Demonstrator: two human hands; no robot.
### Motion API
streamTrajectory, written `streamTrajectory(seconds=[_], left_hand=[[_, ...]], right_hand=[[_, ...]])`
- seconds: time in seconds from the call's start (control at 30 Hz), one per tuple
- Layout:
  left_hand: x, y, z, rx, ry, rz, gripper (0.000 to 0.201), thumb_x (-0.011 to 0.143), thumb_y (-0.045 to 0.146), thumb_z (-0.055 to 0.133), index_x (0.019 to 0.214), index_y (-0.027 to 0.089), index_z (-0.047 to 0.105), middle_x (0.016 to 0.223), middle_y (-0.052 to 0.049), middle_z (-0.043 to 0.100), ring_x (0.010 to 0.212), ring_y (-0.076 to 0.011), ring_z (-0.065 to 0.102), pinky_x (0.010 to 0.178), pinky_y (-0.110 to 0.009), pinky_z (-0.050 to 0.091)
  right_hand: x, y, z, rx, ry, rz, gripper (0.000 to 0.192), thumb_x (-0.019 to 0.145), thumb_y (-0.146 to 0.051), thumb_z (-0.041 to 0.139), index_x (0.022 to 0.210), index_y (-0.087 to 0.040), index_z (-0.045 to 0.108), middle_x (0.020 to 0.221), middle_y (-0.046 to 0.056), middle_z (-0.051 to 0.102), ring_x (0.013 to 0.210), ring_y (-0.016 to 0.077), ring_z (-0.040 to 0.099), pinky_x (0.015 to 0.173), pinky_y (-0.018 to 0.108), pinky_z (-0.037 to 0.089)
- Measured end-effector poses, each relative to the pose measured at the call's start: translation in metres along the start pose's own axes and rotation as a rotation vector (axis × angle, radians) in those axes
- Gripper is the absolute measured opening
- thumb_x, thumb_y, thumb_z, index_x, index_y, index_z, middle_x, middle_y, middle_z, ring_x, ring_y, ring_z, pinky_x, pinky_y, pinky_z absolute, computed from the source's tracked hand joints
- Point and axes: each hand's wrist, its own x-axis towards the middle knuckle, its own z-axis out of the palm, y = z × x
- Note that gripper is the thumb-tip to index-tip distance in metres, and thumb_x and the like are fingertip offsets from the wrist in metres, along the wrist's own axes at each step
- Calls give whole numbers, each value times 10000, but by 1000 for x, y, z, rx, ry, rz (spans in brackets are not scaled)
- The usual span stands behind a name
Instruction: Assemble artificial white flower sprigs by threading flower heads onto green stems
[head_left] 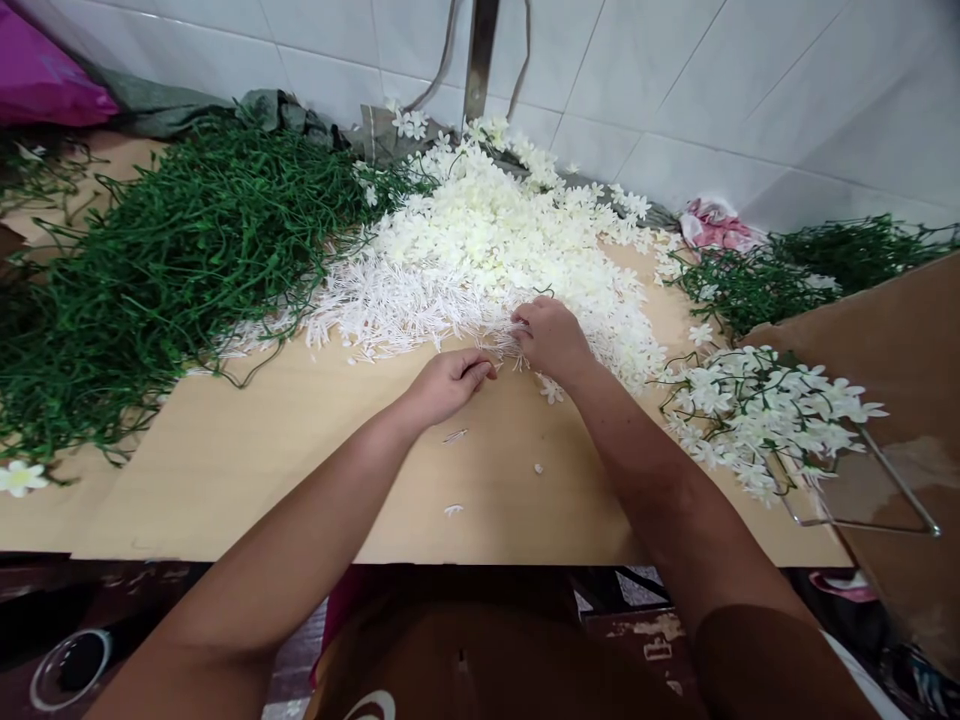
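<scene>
My left hand (pixel 448 386) is over the bare front part of the table, its thumb and fingers pressed together. Whatever it may pinch is too small to make out. Ahead and to the right, my right hand (pixel 553 338) reaches to the near edge of a heap, its fingers curled and closed. Beneath those fingertips lie thin white sticks (pixel 405 305), with white artificial flower heads (pixel 487 225) heaped behind them. A short bit of green stem shows just beyond the right hand; I cannot tell whether the hand holds it.
Green plastic stems (pixel 202 240) are piled at the left. On the right, assembled white flowers (pixel 765 415) lie over a metal wire frame (pixel 885 525), beside a cardboard box (pixel 892 370). More green stems (pixel 757 285) lie behind. A tiled wall (pixel 637 90) bounds the back of the table (pixel 277 450).
</scene>
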Motion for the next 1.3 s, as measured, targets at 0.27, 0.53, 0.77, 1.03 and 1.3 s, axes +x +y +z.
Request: streamTrajectory(seconds=[0.27,0.53,0.77,1.03,1.3], left_hand=[[-1,0,0,-27,10,-9,249,872,342,446,837,151,601,573,48,415,528,-89,360,529,-225,279],[0,0,1,-53,20,-3,245,868,339,445,831,152,598,564,53,405,518,-86,352,525,-223,279],[1,0,1,-55,33,-6,244,853,356,466,820,156,603,563,51,409,519,-90,349,528,-229,276],[2,-1,0,-68,56,-3,232,848,341,481,827,149,610,592,38,436,534,-86,367,545,-229,295],[4,-3,5,-95,201,-16,188,834,316,511,823,167,626,598,29,484,551,-99,404,554,-238,322]], right_hand=[[-4,17,-10,300,184,41,89,794,-152,549,816,-150,635,839,91,616,760,192,534,740,342,447],[-7,16,-2,152,134,-16,59,761,-136,582,770,-162,634,831,107,621,862,246,538,830,398,435],[-14,18,-18,676,258,184,147,716,-239,673,662,-190,545,650,-14,549,597,116,465,618,297,418],[-22,25,-11,1172,199,293,127,725,-253,697,754,-172,603,596,-35,596,498,62,479,515,229,407],[-38,25,-13,1425,169,293,264,619,-245,794,722,-198,556,621,-46,608,589,76,558,564,212,475]])
